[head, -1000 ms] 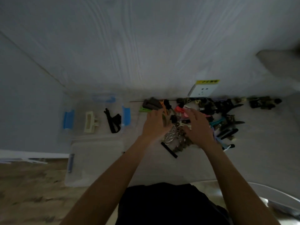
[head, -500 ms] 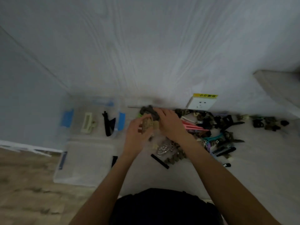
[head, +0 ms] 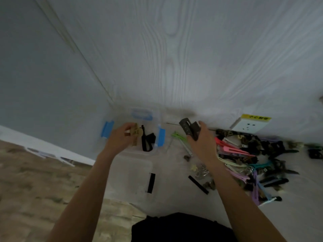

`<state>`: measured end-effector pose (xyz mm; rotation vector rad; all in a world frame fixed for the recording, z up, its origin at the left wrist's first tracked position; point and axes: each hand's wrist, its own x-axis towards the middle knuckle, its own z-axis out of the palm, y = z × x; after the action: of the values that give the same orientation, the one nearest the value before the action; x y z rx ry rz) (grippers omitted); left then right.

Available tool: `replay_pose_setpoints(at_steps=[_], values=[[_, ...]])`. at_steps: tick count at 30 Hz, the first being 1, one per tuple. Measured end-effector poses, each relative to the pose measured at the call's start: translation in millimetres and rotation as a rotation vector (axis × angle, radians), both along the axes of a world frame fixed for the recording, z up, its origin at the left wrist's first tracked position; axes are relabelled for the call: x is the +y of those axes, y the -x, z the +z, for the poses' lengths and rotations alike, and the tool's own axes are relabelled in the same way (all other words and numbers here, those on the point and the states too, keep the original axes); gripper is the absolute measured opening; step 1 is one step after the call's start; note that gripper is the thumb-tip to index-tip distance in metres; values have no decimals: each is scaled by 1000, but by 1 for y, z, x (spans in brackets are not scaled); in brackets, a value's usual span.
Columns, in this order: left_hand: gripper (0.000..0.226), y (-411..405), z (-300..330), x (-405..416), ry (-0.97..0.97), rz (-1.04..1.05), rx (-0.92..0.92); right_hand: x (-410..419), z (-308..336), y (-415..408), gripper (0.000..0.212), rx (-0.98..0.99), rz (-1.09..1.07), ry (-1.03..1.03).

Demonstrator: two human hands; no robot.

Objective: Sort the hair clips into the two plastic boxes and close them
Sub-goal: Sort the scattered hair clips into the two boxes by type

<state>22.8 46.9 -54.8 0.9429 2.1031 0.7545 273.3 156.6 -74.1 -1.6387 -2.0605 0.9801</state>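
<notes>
Head view shows my left hand (head: 120, 138) pinching a tan clip (head: 135, 132) over the far box (head: 139, 117), my right hand (head: 201, 138) gripping a dark clip (head: 187, 129) beside the pile (head: 253, 154); next, I'd drop the tan one.

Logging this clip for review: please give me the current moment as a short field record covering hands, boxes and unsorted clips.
left hand: holds a tan clip over the far box
right hand: grips a dark claw clip
far box: open, blue latches, black clip inside
near box: clear, open or lidded unclear; black clip at its right edge
unsorted pile: many clips right of the boxes
</notes>
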Motion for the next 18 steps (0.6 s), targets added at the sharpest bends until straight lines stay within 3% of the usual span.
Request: replay_pose_setpoints(at_steps=[3, 6, 9, 11, 13, 16, 18], values=[[33, 5, -9, 8, 167, -221, 301, -7, 26, 9, 53, 202, -12, 199], [16, 7, -15, 6, 129, -285, 508, -18, 53, 29, 49, 213, 105, 155], [27, 13, -18, -3, 49, -163, 488, -29, 60, 65, 41, 154, 263, -59], [37, 10, -12, -10, 13, -47, 470, -31, 52, 93, 46, -16, 397, -277], [32, 0, -1, -15, -107, 85, 480, -29, 37, 117, 53, -231, 483, -455], [22, -14, 9, -18, -311, 202, 426, -25, 25, 129, 51, -396, 555, -509], [22, -25, 11, -17, -416, 150, 330, -26, 24, 113, 45, -300, 603, -511]])
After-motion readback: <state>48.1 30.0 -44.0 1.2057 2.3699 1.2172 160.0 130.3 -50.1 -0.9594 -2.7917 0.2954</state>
